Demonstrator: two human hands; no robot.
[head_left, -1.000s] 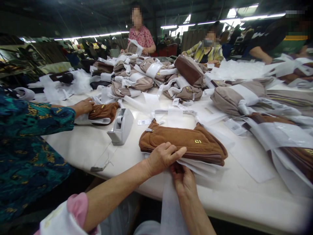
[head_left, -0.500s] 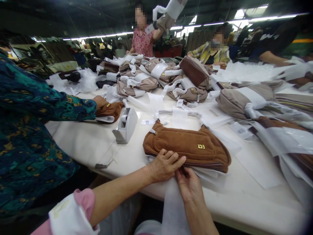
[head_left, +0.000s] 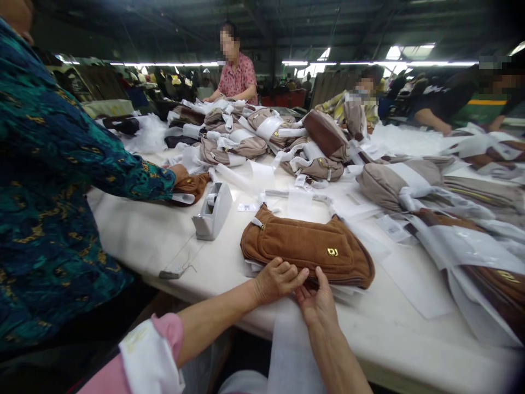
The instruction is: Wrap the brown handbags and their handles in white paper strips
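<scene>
A brown corduroy bag with a gold emblem lies on the white table, its wrapped strap toward the far side. My left hand rests at the bag's near lower edge, fingers curled and pressed on it. Beside it my right hand is palm up, fingertips under the same edge, thumb against the bag's front. Both hands meet near the middle of that edge. A strip of white translucent sheet hangs from below the hands over the table edge. What the fingertips pinch is partly hidden.
A grey tape dispenser stands left of the bag. Wrapped taupe bags pile up behind; more wrapped bags lie at right. A person in a teal sleeve handles another brown bag at left. Other people stand across the table.
My right thumb has risen onto the bag's front edge. The bag's right end has shifted slightly left. The person across the table has lowered the raised arm.
</scene>
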